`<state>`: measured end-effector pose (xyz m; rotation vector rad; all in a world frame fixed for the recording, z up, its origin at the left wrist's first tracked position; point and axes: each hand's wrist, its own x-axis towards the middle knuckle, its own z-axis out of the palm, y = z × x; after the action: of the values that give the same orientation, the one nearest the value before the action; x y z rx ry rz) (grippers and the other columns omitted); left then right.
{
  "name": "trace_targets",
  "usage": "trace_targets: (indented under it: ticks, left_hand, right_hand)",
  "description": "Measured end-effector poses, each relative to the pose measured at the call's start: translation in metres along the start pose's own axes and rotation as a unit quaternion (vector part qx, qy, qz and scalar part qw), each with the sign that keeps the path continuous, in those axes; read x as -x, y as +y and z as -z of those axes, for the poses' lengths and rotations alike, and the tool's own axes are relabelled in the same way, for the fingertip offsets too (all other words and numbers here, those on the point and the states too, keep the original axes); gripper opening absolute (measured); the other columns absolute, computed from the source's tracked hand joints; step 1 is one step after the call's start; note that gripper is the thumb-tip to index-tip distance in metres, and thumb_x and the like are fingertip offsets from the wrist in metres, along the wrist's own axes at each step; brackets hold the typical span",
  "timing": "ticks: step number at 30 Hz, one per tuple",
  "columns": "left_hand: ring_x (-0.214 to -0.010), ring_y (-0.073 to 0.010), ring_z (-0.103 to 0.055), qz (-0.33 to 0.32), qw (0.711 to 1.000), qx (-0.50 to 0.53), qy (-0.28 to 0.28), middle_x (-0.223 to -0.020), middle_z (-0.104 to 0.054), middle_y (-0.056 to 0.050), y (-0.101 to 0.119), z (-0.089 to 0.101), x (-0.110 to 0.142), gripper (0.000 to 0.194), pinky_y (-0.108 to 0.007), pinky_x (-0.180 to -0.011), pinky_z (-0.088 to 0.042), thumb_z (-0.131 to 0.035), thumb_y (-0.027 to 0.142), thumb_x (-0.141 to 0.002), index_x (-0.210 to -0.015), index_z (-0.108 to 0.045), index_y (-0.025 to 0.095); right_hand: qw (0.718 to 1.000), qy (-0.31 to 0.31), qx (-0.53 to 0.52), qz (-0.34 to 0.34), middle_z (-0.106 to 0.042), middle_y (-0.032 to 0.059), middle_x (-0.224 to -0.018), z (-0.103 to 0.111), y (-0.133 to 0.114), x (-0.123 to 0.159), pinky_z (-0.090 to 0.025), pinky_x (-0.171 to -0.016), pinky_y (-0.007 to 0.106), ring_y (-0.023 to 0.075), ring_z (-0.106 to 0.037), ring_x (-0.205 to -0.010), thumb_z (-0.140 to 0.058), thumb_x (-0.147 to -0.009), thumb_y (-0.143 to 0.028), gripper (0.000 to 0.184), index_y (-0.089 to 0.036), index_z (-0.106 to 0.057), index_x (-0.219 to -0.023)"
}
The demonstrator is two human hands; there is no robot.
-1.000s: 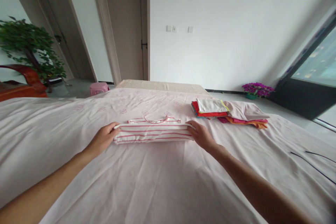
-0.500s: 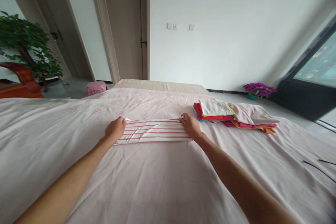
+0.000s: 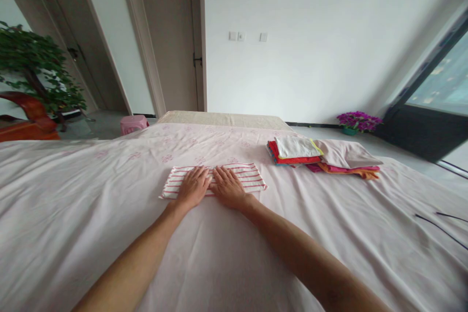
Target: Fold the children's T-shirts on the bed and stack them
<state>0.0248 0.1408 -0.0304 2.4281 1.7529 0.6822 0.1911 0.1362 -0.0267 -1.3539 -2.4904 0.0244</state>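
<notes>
Item under inspection: a red-and-white striped cloth (image 3: pixel 253 176), lying as a flat oblong directly beneath both grips on the pink sheet (image 3: pixel 219 258). Left grip (image 3: pixel 193 186): palm down, fingers extended, pinching nothing. Right grip (image 3: pixel 228 187): likewise spread flat, thumb side towards the left. The two rest side by side at the cloth's middle; both ends of the cloth show beyond them. Layers beneath the palms cannot be counted.

Step in hand, as judged: pressing the cloth smooth. Recommended practice: apply even pressure, then stroke outward from the middle to each short end, driving creases off the edge. Press lightly enough that the sheet does not drag along. The corner nearest the wearer, left of the left grip, juts to a point and merits tucking square.

Surroundings: beyond and to the right of the right grip, well clear, lie a stack of clothes (image 3: pixel 298 149) and, beside it, a pale pink cloth (image 3: pixel 343 154) over orange fabric (image 3: pixel 370 174).
</notes>
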Motion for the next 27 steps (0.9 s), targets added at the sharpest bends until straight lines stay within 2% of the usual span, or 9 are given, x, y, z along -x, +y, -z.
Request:
trace_targets:
  ticks: [3, 6, 10, 13, 15, 17, 21, 23, 27]
  left_hand:
    - [-0.146, -0.0286, -0.031, -0.007, 0.997, -0.055, -0.047, -0.157, -0.038, -0.011, -0.023, 0.006, 0.007, 0.053, -0.05, -0.119, -0.022, -0.034, 0.042, -0.099, -0.145, -0.047, 0.02]
    - [-0.147, -0.0279, -0.029, 0.018, 0.993, -0.098, -0.059, -0.159, -0.035, -0.009, -0.045, 0.016, 0.014, 0.054, -0.05, -0.119, -0.018, -0.032, 0.043, -0.099, -0.149, -0.042, 0.024]
    - [-0.144, -0.0268, -0.034, 0.079, 0.986, -0.141, -0.035, -0.156, -0.04, -0.009, -0.069, 0.03, 0.022, 0.051, -0.049, -0.115, -0.025, -0.032, 0.04, -0.099, -0.147, -0.043, 0.027]
    - [-0.13, -0.0286, -0.049, 0.175, 0.97, -0.169, 0.017, -0.14, -0.056, -0.016, -0.078, 0.04, 0.03, 0.051, -0.045, -0.106, -0.036, -0.03, 0.04, -0.098, -0.14, -0.051, 0.019]
    - [-0.117, -0.0329, -0.056, 0.243, 0.95, -0.193, 0.044, -0.125, -0.062, -0.021, -0.077, 0.047, 0.037, 0.056, -0.046, -0.098, -0.041, -0.03, 0.047, -0.097, -0.13, -0.058, 0.012]
    - [-0.11, -0.0369, -0.057, 0.277, 0.935, -0.215, 0.056, -0.117, -0.062, -0.023, -0.07, 0.052, 0.042, 0.06, -0.048, -0.092, -0.043, -0.031, 0.055, -0.094, -0.121, -0.063, 0.011]
    - [-0.108, -0.0367, -0.057, 0.27, 0.934, -0.23, 0.043, -0.113, -0.062, -0.022, -0.05, 0.056, 0.043, 0.057, -0.046, -0.09, -0.044, -0.036, 0.055, -0.093, -0.112, -0.066, 0.011]
    - [-0.107, -0.0352, -0.058, 0.267, 0.936, -0.23, 0.018, -0.113, -0.063, -0.022, -0.042, 0.057, 0.041, 0.055, -0.044, -0.089, -0.045, -0.036, 0.054, -0.093, -0.109, -0.066, 0.012]
    - [-0.102, -0.031, -0.064, 0.254, 0.948, -0.192, -0.029, -0.111, -0.066, -0.018, -0.043, 0.058, 0.037, 0.047, -0.038, -0.082, -0.049, -0.036, 0.052, -0.093, -0.101, -0.066, 0.017]
  right_hand:
    - [1.0, 0.004, 0.027, 0.012, -0.034, 0.0124, -0.157, 0.0, 0.028, 0.006, -0.02, -0.121, 0.047, 0.0273, -0.028, -0.147, -0.034, -0.103, -0.044, 0.056, -0.016, -0.038, -0.152]
    - [0.999, 0.006, 0.052, -0.008, -0.035, 0.0108, -0.157, 0.01, 0.065, 0.017, -0.018, -0.121, 0.046, 0.0255, -0.028, -0.147, -0.035, -0.102, -0.044, 0.056, -0.019, -0.038, -0.152]
    - [0.994, -0.013, 0.073, -0.077, -0.034, 0.0093, -0.158, 0.026, 0.105, 0.034, -0.019, -0.12, 0.048, 0.0262, -0.029, -0.147, -0.036, -0.102, -0.043, 0.055, -0.022, -0.037, -0.153]
    - [0.988, -0.023, 0.07, -0.135, -0.033, 0.0097, -0.159, 0.032, 0.119, 0.043, -0.021, -0.119, 0.049, 0.0276, -0.029, -0.147, -0.032, -0.103, -0.044, 0.056, -0.02, -0.037, -0.153]
    - [0.985, -0.01, 0.063, -0.161, -0.037, 0.0109, -0.157, 0.033, 0.121, 0.045, -0.023, -0.118, 0.048, 0.0276, -0.031, -0.145, -0.032, -0.103, -0.046, 0.057, -0.018, -0.038, -0.151]
    - [0.981, 0.015, 0.057, -0.188, -0.047, 0.0134, -0.15, 0.035, 0.12, 0.046, -0.029, -0.114, 0.045, 0.0274, -0.039, -0.14, -0.032, -0.103, -0.046, 0.056, -0.016, -0.041, -0.149]
    - [0.962, 0.073, 0.076, -0.251, -0.059, 0.0158, -0.133, 0.04, 0.117, 0.049, -0.039, -0.101, 0.043, 0.029, -0.05, -0.123, -0.033, -0.102, -0.046, 0.053, -0.017, -0.045, -0.145]
    - [0.961, 0.086, 0.096, -0.246, -0.06, 0.0138, -0.128, 0.041, 0.116, 0.05, -0.039, -0.099, 0.042, 0.0291, -0.049, -0.119, -0.037, -0.101, -0.046, 0.048, -0.022, -0.05, -0.14]
    - [0.968, 0.058, 0.104, -0.219, -0.061, 0.0097, -0.124, 0.039, 0.122, 0.052, -0.038, -0.098, 0.042, 0.0278, -0.049, -0.117, -0.039, -0.1, -0.043, 0.036, -0.028, -0.062, -0.124]
